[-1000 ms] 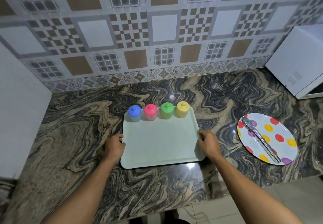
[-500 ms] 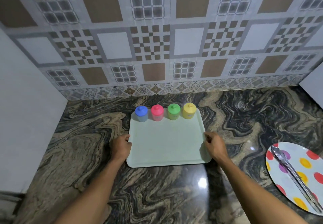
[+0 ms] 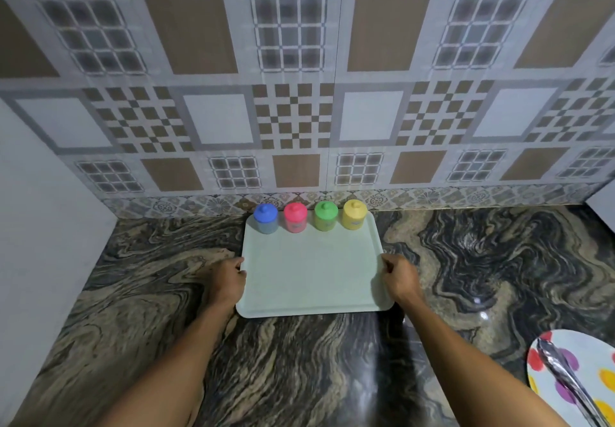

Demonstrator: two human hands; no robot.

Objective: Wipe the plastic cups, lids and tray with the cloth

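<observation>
A pale green tray [image 3: 312,280] lies on the marble counter close to the tiled wall. Along its far edge stand several small lidded plastic cups in a row: blue [image 3: 265,218], pink [image 3: 295,217], green [image 3: 325,216] and yellow [image 3: 354,214]. My left hand [image 3: 228,280] grips the tray's left rim and my right hand [image 3: 399,278] grips its right rim. No cloth is in view.
A white plate with coloured dots [image 3: 575,376] carrying metal tongs [image 3: 562,376] sits at the lower right. A white wall [image 3: 43,226] bounds the counter on the left. The corner of a white appliance [image 3: 604,198] shows at the right edge.
The tray has slid away from me toward the tiled wall with both hands on its rims. The view has shifted left, pushing the plate and appliance toward the right edge.
</observation>
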